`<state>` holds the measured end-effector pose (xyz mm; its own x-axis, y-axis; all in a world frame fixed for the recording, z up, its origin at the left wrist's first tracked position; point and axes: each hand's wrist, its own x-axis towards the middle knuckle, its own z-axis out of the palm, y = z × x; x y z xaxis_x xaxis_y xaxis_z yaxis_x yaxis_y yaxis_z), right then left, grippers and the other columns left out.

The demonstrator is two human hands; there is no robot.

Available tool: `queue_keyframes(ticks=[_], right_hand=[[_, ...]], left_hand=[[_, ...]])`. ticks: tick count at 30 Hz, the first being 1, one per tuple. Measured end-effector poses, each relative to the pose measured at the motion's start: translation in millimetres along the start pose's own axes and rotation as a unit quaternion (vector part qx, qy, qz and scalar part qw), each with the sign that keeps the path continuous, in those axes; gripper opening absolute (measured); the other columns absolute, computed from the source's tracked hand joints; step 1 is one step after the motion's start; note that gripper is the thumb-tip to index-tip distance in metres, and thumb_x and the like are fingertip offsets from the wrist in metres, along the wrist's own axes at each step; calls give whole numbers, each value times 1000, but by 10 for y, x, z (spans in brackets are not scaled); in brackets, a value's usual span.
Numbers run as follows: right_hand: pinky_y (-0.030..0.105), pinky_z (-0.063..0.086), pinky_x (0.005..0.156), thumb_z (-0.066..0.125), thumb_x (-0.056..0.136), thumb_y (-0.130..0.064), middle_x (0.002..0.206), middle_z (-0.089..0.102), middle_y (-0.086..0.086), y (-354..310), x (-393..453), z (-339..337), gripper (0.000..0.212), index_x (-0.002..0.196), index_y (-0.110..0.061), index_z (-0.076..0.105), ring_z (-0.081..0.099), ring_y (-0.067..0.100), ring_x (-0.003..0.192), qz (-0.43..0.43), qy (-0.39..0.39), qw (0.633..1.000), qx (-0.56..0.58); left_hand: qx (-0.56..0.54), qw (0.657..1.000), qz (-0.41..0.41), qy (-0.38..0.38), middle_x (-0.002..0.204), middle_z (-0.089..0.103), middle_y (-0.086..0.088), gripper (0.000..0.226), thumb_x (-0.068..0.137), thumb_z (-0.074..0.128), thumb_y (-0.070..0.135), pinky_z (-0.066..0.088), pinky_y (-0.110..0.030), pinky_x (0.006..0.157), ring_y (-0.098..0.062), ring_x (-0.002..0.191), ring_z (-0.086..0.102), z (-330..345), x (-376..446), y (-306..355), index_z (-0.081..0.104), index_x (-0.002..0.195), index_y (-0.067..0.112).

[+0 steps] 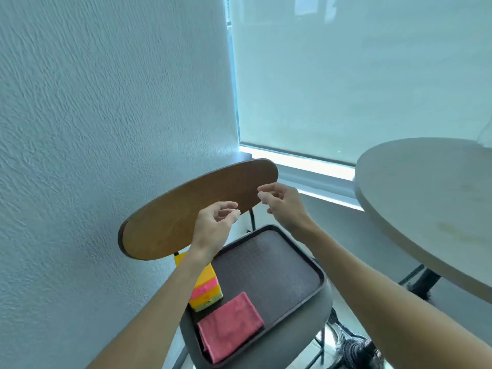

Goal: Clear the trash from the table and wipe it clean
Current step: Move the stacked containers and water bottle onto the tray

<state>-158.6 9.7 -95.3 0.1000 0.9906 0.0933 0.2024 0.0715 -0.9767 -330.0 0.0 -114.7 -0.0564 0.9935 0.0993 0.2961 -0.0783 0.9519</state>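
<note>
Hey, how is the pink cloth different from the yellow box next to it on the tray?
The pink cloth lies flat and folded; the yellow box stands up as a block. The cloth is one plain pink; the box is yellow with pink and green bands. The cloth shows whole, while the left forearm hides part of the box. Both sit at the near left end of the dark tray on the chair seat, and neither hand touches them.
</note>
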Motion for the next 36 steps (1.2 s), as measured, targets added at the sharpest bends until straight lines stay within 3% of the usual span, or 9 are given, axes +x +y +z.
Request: queue_keyframes(ticks=[3, 9, 19, 26, 32, 36], right_hand=[[31, 54, 84, 62, 93, -23, 96, 69, 0, -269, -31, -359, 8, 96, -26, 69, 64, 12, 93, -40, 34, 999, -13], [37, 55, 88, 62, 93, -22, 95, 69, -2, -550, -49, -1241, 15, 104, -18, 71, 64, 13, 93, -56, 111, 992, -36], [35, 55, 88, 61, 93, -18, 101, 69, 0, -520, -54, -2827, 17, 108, -16, 70, 63, 14, 96, -45, 247, 965, -78], [37, 54, 85, 62, 90, -20, 95, 68, 0, -266, 36, -3867, 16, 104, -19, 68, 62, 18, 90, 5, 316, 946, -79], [28, 44, 74, 62, 92, -27, 98, 65, 3, -96, 184, -4425, 29, 119, -17, 60, 60, 19, 89, 33, 344, 934, -85], [31, 44, 81, 65, 90, -35, 108, 62, 7, 18, 382, -4697, 49, 134, -19, 50, 59, 21, 98, 46, 356, 928, -96]], left_hand=[[-4, 998, 48, -39, 94, 71, 2, 10, 90, 68, 24, 54, -26, 82, -13, 93, 65, 241, 67, 388, 72, 99, 26], [-15, 984, 119, -129, 103, 70, 2, 16, 92, 65, 26, 54, -28, 89, -13, 100, 65, 893, 112, 1119, 69, 108, 25], [-35, 965, 134, -222, 95, 73, -1, 11, 89, 68, 21, 56, -33, 85, -18, 90, 69, 2143, 245, 1811, 70, 97, 28], [-24, 949, 137, -283, 92, 73, -1, 15, 88, 68, 20, 55, -35, 87, -17, 87, 69, 3149, 410, 2137, 72, 102, 24], [0, 943, 130, -306, 95, 72, -4, 18, 88, 67, 18, 54, -36, 88, -15, 83, 66, 3867, 621, 2276, 71, 106, 20], [23, 942, 129, -310, 98, 72, 2, 22, 84, 70, 24, 54, -40, 94, -16, 94, 68, 4335, 846, 2312, 71, 106, 26]])
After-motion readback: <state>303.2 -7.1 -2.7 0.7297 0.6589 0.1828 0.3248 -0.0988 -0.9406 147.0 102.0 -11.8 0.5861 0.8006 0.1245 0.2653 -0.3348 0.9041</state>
